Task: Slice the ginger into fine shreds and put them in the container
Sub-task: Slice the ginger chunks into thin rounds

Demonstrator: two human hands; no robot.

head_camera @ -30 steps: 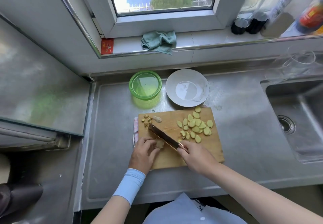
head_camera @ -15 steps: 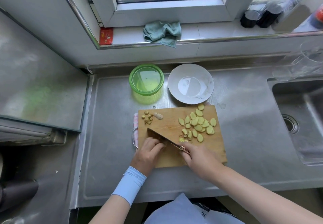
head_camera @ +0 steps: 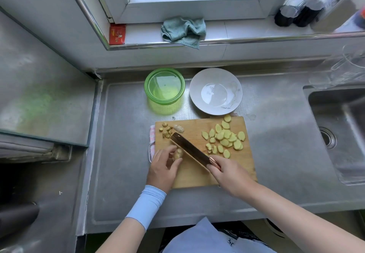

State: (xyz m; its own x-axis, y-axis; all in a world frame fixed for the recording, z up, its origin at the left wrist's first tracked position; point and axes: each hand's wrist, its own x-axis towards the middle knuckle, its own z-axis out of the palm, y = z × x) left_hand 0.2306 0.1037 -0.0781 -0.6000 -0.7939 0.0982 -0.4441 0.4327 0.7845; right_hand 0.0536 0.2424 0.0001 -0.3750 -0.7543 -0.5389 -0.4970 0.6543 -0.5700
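Observation:
A wooden cutting board (head_camera: pixel 197 175) lies on the steel counter. My left hand (head_camera: pixel 163 166) pinches a small ginger piece (head_camera: pixel 178 153) on the board's left side. My right hand (head_camera: pixel 229 173) grips the handle of a cleaver (head_camera: pixel 189 150), whose dark blade runs diagonally up-left, right beside the ginger piece. A pile of yellow ginger slices (head_camera: pixel 225 137) sits on the board's right half. Peel scraps and a ginger end (head_camera: pixel 169 129) lie at the board's far left corner. An empty green round container (head_camera: pixel 164 86) stands behind the board.
A white plate (head_camera: pixel 216 91) sits right of the green container. A steel sink (head_camera: pixel 339 134) lies at the right. A teal cloth (head_camera: pixel 183 30) and a red packet (head_camera: pixel 117 34) rest on the windowsill, dark bottles (head_camera: pixel 296 13) at its right end.
The cleaver blade has lifted and shifted up-left beside the ginger piece. My left hand has re-gripped the ginger, which now shows between the fingers. The camera view has tilted slightly downward.

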